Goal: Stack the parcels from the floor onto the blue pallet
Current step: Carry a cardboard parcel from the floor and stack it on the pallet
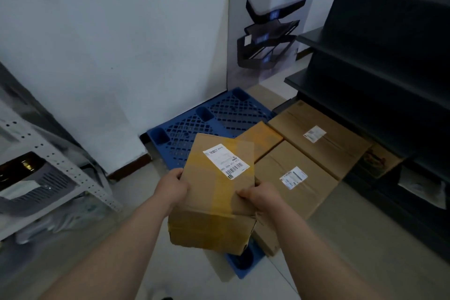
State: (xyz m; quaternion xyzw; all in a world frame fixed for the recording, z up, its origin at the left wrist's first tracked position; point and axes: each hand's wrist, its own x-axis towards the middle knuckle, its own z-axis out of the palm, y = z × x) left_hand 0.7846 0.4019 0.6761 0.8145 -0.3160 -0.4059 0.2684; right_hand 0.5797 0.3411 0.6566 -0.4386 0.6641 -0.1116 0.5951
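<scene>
I hold a brown cardboard parcel (214, 192) with yellow tape and a white shipping label in the air above the near part of the blue pallet (194, 124). My left hand (171, 186) grips its left edge. My right hand (259, 196) grips its right near corner. Three parcels lie flat on the pallet's right side: a small taped one (261, 139), a labelled one (297, 178) and a larger labelled one (319, 139) further back. The pallet's left grid is bare.
The pallet lies on the floor against a white wall. Dark shelving (389, 68) stands on the right, close to the parcels. A grey perforated rack (56, 161) with a grey basket stands at the left. A poster (267, 27) leans in the corner.
</scene>
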